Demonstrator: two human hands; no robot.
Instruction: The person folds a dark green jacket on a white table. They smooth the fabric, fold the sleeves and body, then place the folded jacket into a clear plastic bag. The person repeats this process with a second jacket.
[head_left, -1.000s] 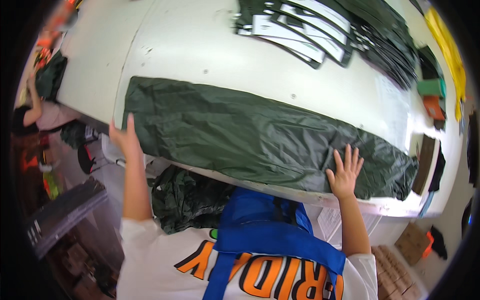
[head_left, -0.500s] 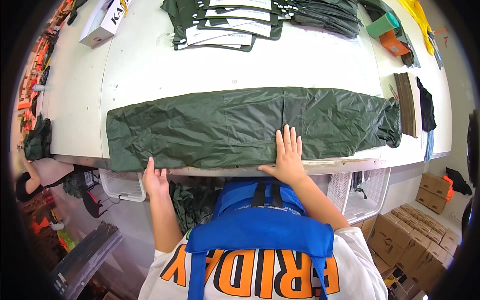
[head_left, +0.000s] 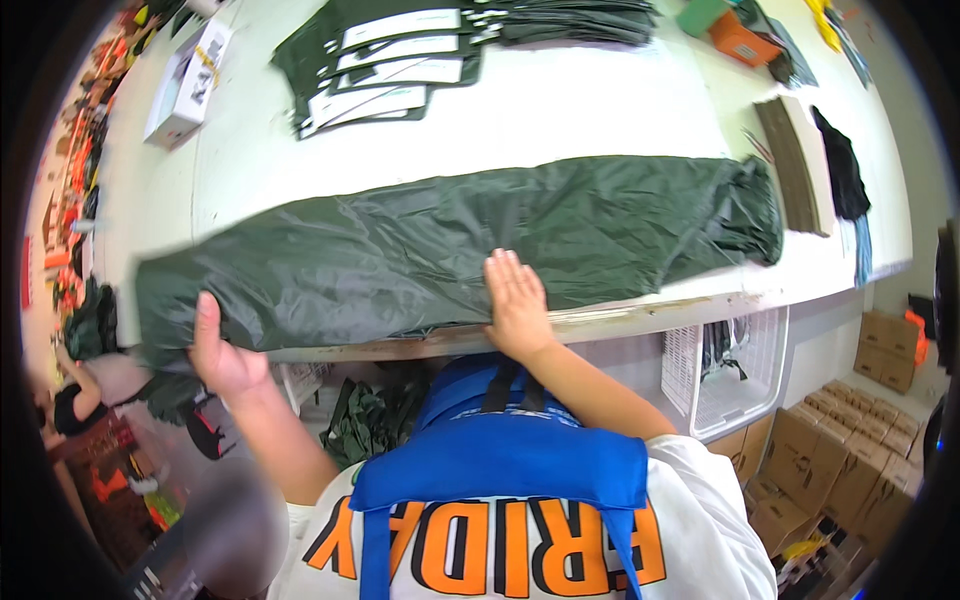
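White short-sleeved shirt — orange lettering (dark-outlined) — under a blue strapped apron.

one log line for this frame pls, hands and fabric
left hand: grips left end of green fabric | right hand: flat on its near edge | fabric: long folded strip on white table

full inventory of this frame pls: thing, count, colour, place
fabric sheet: 1, dark green, folded long along the near table edge
table: 1, white, fills the upper frame
packaged garments: a fanned stack, count unclear, dark with white cards, far side
small box: 1, white, far left of table
strip: 1, brown, right end of table
dark cloth: 1, black, right table edge
basket: 1, white, under table at right
cardboard boxes: several, brown, floor at right
left hand: grips the sheet's left end
right hand: flat on the sheet's near edge
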